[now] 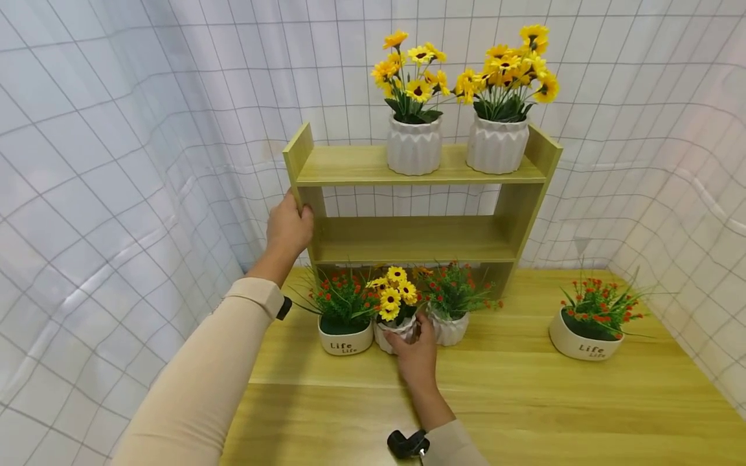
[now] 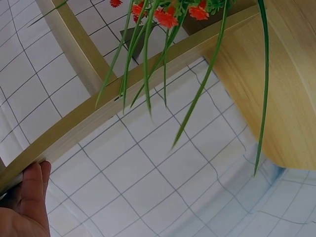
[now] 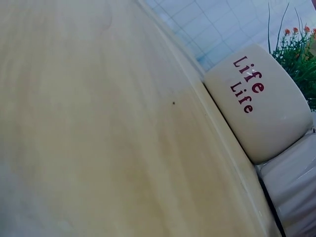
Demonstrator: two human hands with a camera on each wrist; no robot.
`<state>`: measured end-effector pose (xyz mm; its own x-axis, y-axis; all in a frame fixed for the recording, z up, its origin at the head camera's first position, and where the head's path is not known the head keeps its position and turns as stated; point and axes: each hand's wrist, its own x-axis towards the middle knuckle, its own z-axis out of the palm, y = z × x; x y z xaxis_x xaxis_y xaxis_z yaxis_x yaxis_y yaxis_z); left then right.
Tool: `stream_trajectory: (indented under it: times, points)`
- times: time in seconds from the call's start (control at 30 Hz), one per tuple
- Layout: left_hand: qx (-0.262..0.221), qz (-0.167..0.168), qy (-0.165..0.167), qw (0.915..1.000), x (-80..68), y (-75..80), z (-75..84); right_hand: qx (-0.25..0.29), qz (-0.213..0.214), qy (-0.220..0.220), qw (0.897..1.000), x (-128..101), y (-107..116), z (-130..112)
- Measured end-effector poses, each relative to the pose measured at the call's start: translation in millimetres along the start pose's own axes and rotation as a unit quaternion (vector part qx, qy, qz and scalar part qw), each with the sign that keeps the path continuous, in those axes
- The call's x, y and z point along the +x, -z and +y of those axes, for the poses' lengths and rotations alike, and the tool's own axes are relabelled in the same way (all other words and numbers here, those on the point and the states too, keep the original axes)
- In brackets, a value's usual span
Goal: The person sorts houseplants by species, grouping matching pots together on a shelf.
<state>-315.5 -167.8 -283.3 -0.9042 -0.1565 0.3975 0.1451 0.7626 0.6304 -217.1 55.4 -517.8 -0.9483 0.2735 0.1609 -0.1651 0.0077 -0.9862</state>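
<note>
The sunflower pot [image 1: 396,330], a small ribbed white pot of yellow blooms, stands on the wooden surface [image 1: 524,401] just in front of the shelf unit [image 1: 408,239], wedged between a "Life" pot [image 1: 346,336] of red-flowered greenery on its left and a ribbed white pot [image 1: 451,327] of similar red sprigs on its right. The right hand [image 1: 416,353] reaches in from the near side with its fingers curled round the pot's front and right flank, gripping low on the body, probably because the neighbours leave little room higher up. The right wrist view shows only the surface, the "Life" pot and a sliver of ribbed white, so how tight the grip is cannot be judged from there.

The left hand [image 1: 288,226] holds the shelf unit's left upright just below the top board, fingers wrapped round its edge; this looks like a bracing hold that keeps the light frame steady.

On the top board stand two larger white pots of sunflowers [image 1: 414,145] [image 1: 497,144], side by side toward the right. A second "Life" pot [image 1: 585,340] sits well apart at the far right of the surface. A grid-patterned white cloth [image 1: 116,162] hangs all around.
</note>
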Motion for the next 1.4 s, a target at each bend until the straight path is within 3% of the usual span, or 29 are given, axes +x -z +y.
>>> stream_trajectory:
  times: [0.37, 1.03, 1.13, 1.27, 1.4]
  points:
    - [-0.003, -0.004, 0.005, 1.0000, -2.6, 3.9, -0.7, -0.055, -0.005, 0.028, 0.998, -2.9, -1.3, 0.5]
    - [-0.005, -0.003, -0.002, 1.0000, -0.5, 1.5, -0.4, 0.006, 0.026, 0.000, 1.000, -13.8, 3.0, -7.8]
    - [-0.007, -0.006, -0.001, 1.0000, -0.1, 1.7, -0.3, 0.001, 0.027, -0.013, 1.000, -22.2, 4.4, -25.8]
    - [-0.007, -0.006, 0.001, 1.0000, -0.6, 2.3, 0.4, -0.006, 0.028, -0.027, 0.999, -27.6, 6.2, -32.9]
    - [-0.004, -0.005, 0.000, 1.0000, -0.7, 2.2, 0.5, -0.008, 0.033, -0.027, 0.999, -27.7, 9.3, -24.2]
